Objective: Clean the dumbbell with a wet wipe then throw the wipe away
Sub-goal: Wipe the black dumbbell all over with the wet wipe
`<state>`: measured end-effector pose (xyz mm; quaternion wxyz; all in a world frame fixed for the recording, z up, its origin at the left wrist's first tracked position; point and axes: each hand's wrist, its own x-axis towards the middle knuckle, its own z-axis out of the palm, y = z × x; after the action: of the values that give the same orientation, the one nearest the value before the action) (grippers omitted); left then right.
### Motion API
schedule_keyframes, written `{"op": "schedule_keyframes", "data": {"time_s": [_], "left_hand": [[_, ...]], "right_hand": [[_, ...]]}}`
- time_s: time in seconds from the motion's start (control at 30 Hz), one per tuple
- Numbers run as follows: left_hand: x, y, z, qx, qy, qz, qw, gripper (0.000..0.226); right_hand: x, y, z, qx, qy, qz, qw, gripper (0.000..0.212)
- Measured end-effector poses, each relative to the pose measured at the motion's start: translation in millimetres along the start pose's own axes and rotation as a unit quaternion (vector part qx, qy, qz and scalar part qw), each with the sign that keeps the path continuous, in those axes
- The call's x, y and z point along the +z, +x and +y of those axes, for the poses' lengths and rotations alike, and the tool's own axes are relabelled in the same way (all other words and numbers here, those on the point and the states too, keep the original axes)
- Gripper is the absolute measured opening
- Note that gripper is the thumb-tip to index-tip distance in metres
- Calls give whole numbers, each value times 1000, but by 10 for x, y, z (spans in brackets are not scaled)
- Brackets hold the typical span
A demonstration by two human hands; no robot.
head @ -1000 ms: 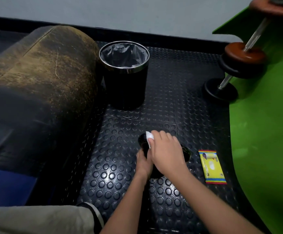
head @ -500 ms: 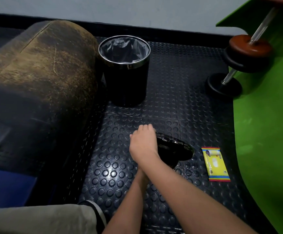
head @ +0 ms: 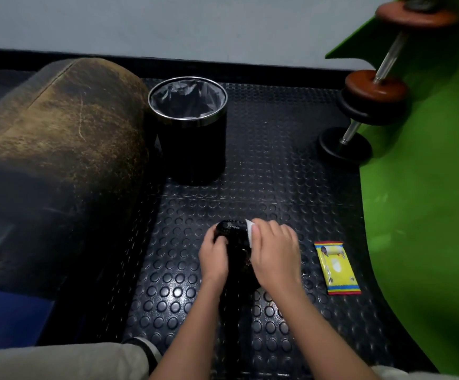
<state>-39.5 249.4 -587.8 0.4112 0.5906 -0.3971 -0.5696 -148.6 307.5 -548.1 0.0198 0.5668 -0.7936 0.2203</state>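
A small black dumbbell (head: 231, 229) lies on the studded black floor mat in the middle of the view, mostly covered by my hands. My left hand (head: 214, 256) grips its left side. My right hand (head: 273, 253) presses a white wet wipe (head: 249, 229) against the dumbbell's right side; only a corner of the wipe shows above my fingers. A black bin (head: 192, 149) with a chrome rim and a grey liner stands open behind the dumbbell.
A yellow wet wipe pack (head: 336, 267) lies on the mat to the right of my hands. A worn brown padded bench (head: 58, 138) fills the left. A barbell with brown and black plates (head: 370, 97) rests at the green mat's (head: 425, 201) edge.
My right hand swept left across the dumbbell and has come back to its right side with the wipe. The dumbbell has turned, its end now pointing away from me.
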Motion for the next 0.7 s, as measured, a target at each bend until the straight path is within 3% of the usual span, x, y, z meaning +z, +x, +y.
{"op": "schedule_keyframes", "data": {"time_s": [0.17, 0.23, 0.3, 0.4, 0.5, 0.6, 0.7], "left_hand": [[-24, 46, 240, 21, -25, -34, 999, 31], [-9, 14, 318, 16, 18, -69, 997, 32], [29, -3, 351, 3, 98, -85, 991, 40], [91, 13, 361, 42, 222, -68, 972, 30], [70, 5, 313, 74, 261, -56, 961, 28], [7, -37, 280, 83, 276, -46, 956, 33], [-21, -73, 292, 96, 295, -46, 950, 37]], "right_hand": [[-24, -132, 281, 106, 147, 10, 983, 39], [-55, -67, 307, 187, 218, -23, 958, 39], [-112, 61, 292, 221, 205, -74, 951, 42], [-142, 228, 158, 157, 59, -108, 980, 46], [-99, 208, -142, 74, -49, -114, 990, 51], [-21, 95, -212, -10, -53, -81, 995, 49], [-13, 34, 23, -62, 34, -60, 996, 42]]}}
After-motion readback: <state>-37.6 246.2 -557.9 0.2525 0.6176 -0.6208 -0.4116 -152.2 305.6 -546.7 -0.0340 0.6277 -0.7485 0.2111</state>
